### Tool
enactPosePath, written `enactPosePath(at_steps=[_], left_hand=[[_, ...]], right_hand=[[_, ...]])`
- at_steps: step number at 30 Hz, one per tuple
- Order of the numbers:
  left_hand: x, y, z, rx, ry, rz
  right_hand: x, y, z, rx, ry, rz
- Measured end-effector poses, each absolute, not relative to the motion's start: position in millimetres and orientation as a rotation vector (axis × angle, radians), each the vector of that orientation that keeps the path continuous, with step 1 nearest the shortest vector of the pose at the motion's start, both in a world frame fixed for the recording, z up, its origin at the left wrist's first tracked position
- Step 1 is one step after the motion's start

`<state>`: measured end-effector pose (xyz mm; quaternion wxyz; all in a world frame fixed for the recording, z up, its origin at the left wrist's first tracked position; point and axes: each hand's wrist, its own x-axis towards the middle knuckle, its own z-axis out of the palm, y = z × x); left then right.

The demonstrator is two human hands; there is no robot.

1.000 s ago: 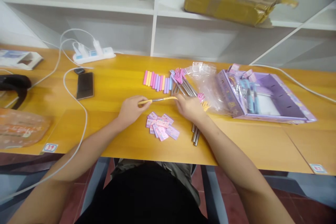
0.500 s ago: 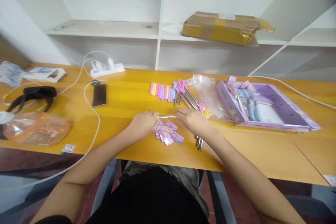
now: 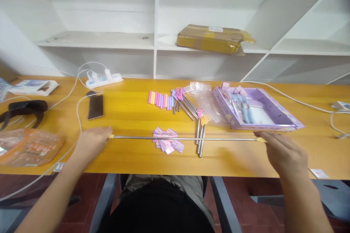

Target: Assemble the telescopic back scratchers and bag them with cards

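A telescopic back scratcher, its thin metal rod drawn out long, stretches level between my two hands above the table. My left hand is closed around one yellow end. At the other yellow end, my right hand grips it, fingers pressed together; the end's shape is mostly hidden. Under the rod lies a pile of pink and purple cards. Shortened back scratchers with yellow and pink hand-shaped heads rest beside the cards, and more with pink and blue heads lie farther back.
A row of pastel tubes, a clear plastic bag and a purple box with packaged items stand behind. A phone, a power strip, cables and an orange-edged pouch are at left. A taped carton sits on the shelf.
My hands have moved far apart, left hand leftward and right hand rightward. The back scratcher's rod has lengthened from a short piece to a long one. The camera view has shifted slightly.
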<state>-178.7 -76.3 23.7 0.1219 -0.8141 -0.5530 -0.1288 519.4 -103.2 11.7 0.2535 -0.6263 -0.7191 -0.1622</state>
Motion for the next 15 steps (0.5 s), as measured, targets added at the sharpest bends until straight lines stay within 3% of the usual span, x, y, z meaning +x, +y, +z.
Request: enactPosePath(at_steps=[5, 15], left_hand=[[-169, -93, 9, -2.488, -1.522, -0.323], [-150, -92, 6, -2.572, -1.373, -0.227]], right_hand=[[510, -124, -6, -1.802, -1.987, -0.033], [519, -125, -51, -2.063, -1.714, 0.267]])
